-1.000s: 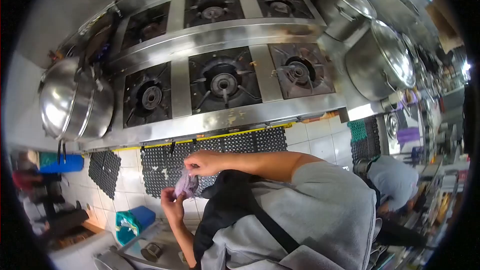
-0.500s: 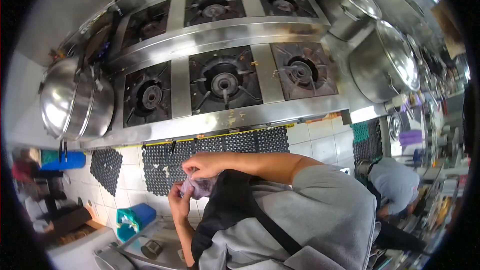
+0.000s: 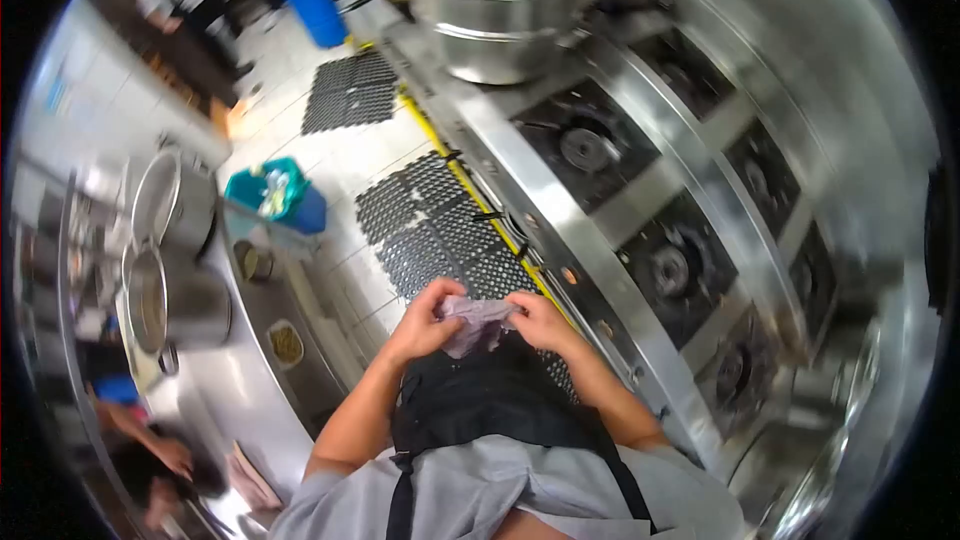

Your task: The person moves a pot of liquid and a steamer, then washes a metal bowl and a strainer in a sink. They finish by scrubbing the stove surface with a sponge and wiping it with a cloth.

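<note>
My left hand [image 3: 428,322] is closed on one side of a crumpled pale purple cloth [image 3: 472,328]. On the other side, my right hand [image 3: 538,321] pinches the cloth's edge between thumb and fingers. The cloth hangs bunched between both hands, just in front of my black apron [image 3: 490,390]. Below it lies a black perforated floor mat [image 3: 425,215].
On my right runs a steel stove with several burners [image 3: 670,268] and a large steel pot [image 3: 500,0]. To my left, a steel counter [image 3: 225,380] carries pots [image 3: 180,305]. A lined blue bin [image 3: 310,210] stands ahead. Other people are nearby.
My view has swung left, away from facing the stove. My hands have moved apart, with the cloth now stretched between them in front of the apron.
</note>
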Demonstrator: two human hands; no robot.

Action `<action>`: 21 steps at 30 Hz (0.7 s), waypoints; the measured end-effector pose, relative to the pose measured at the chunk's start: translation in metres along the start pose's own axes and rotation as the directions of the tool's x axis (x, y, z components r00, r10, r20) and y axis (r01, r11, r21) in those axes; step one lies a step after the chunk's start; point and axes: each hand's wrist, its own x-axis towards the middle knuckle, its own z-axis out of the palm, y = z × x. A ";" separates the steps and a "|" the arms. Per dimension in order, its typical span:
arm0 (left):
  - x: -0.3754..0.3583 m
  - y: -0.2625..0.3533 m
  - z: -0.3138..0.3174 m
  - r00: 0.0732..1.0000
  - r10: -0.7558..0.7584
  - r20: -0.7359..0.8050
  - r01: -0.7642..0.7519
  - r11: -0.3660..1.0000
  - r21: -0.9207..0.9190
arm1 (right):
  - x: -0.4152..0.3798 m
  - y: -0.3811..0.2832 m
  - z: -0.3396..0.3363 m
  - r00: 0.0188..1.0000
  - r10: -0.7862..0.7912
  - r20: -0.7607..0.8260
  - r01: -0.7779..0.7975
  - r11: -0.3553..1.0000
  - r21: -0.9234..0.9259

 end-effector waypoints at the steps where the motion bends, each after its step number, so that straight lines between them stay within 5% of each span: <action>1: -0.003 0.000 -0.011 0.999 0.031 0.035 -0.029 0.999 -0.041 | 0.012 -0.006 0.003 0.991 0.122 0.060 -0.133 0.959 0.249; 2: -0.003 -0.016 -0.024 0.997 0.057 0.046 -0.058 0.998 0.019 | 0.027 -0.014 0.007 0.960 0.239 0.144 -0.279 0.839 0.467; 5: -0.004 -0.043 -0.057 0.979 0.202 0.040 -0.206 0.963 0.173 | 0.079 -0.053 0.021 0.975 0.181 0.129 -0.222 0.769 0.600; 6: -0.002 -0.054 -0.073 0.993 0.037 0.116 -0.046 0.996 0.079 | 0.098 -0.062 0.025 0.970 0.159 0.186 -0.241 0.759 0.605; 9: 0.006 -0.078 -0.123 0.996 -0.087 0.004 0.086 0.989 0.122 | 0.159 -0.079 0.048 0.959 0.063 0.275 -0.223 0.765 0.604; 10: 0.009 -0.085 -0.143 0.990 0.117 -0.076 -0.098 0.971 0.218 | 0.180 -0.086 0.054 0.940 0.072 0.333 -0.268 0.759 0.594; 11: 0.012 -0.083 -0.163 0.988 0.127 -0.085 -0.107 0.971 0.214 | 0.200 -0.095 0.062 0.940 0.067 0.335 -0.263 0.768 0.584; 13: 0.020 -0.074 -0.198 0.948 0.189 -0.255 -0.226 0.966 -0.125 | 0.242 -0.110 0.070 0.882 0.159 0.443 -0.400 0.749 0.528; 14: 0.022 -0.068 -0.216 0.966 0.005 -0.258 -0.092 0.942 -0.324 | 0.262 -0.116 0.075 0.887 0.122 0.445 -0.387 0.722 0.574; 19: 0.052 -0.075 -0.315 0.898 -0.126 -0.421 -0.046 0.926 -0.374 | 0.356 -0.120 0.093 0.923 0.153 0.354 -0.323 0.806 0.496; 21: 0.072 -0.092 -0.354 0.731 -0.160 -0.663 0.032 0.979 -0.201 | 0.392 -0.110 0.095 0.880 0.274 0.388 -0.432 0.801 0.414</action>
